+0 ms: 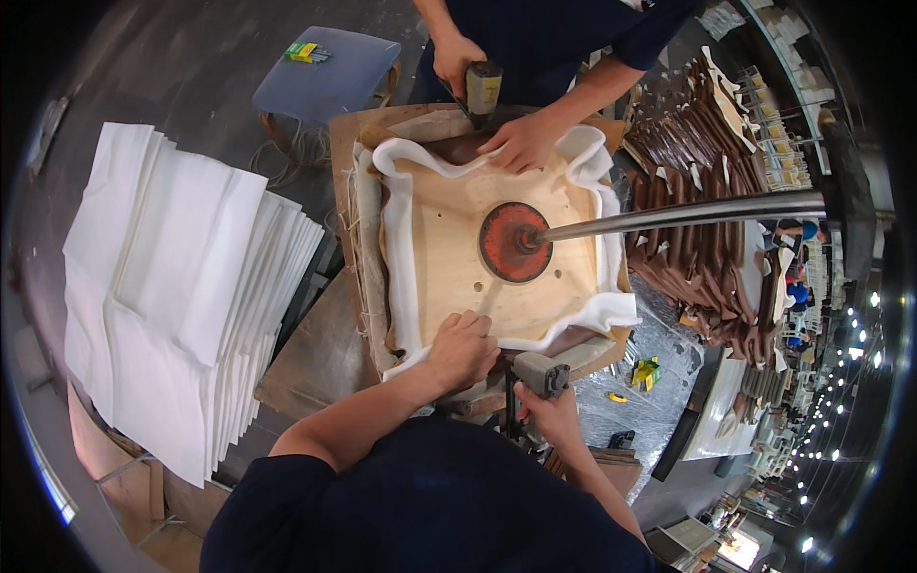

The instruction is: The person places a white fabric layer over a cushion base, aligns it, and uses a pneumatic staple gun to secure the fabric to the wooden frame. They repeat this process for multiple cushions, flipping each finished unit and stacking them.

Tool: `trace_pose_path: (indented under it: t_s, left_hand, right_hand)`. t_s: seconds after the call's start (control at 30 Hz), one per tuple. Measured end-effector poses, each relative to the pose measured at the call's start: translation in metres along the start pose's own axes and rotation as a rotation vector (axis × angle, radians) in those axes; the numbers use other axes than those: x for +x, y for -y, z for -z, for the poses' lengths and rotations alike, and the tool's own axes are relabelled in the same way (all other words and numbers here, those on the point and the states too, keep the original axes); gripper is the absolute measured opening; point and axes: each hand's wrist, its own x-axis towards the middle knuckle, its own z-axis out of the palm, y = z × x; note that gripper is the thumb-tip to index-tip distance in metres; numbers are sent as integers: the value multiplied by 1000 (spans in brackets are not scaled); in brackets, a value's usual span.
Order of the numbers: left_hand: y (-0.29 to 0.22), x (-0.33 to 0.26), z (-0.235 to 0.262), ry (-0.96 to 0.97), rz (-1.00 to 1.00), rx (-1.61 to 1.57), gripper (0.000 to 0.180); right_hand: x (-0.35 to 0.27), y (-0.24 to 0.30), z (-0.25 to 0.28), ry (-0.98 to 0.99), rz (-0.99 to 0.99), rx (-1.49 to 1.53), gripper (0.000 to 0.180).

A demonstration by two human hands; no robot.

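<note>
A light wooden seat panel (pixel 444 272) lies underside up on the bench, ringed by white padding (pixel 401 248) and a brown cover (pixel 570 338). My left hand (pixel 463 349) is closed over the near edge, gripping the cover there; its fingertips are partly hidden. In my right hand (pixel 552 415) is a grey staple gun (pixel 543 374), held at the near edge just right of my left hand. A round red press pad (pixel 516 243) on a metal rod (pixel 669 218) bears on the panel's middle. Opposite, a co-worker's hand (pixel 525 141) presses the far edge, while their other hand (pixel 458 62) holds another staple gun (pixel 482 91).
White padding sheets (pixel 162 258) are piled at the left. Brown covers (pixel 707 267) are heaped at the right. A blue-grey stool (pixel 325 76) bears a packet of staples (pixel 304 52). Another yellow-green packet (pixel 647 373) lies on plastic-wrapped surface at the right.
</note>
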Motion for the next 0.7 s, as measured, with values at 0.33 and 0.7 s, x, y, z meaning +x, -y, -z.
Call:
trace_pose_path:
  t_s: [0.33,0.7]
  left_hand:
    - [5,-1,-5,-3,9,-10,16]
    - [-11,12,-5,87,73,-12,11]
  right_hand:
    - [10,13,-18,-60,-42,-112,25]
    - [-4,-11,-6,-101,83,93,31]
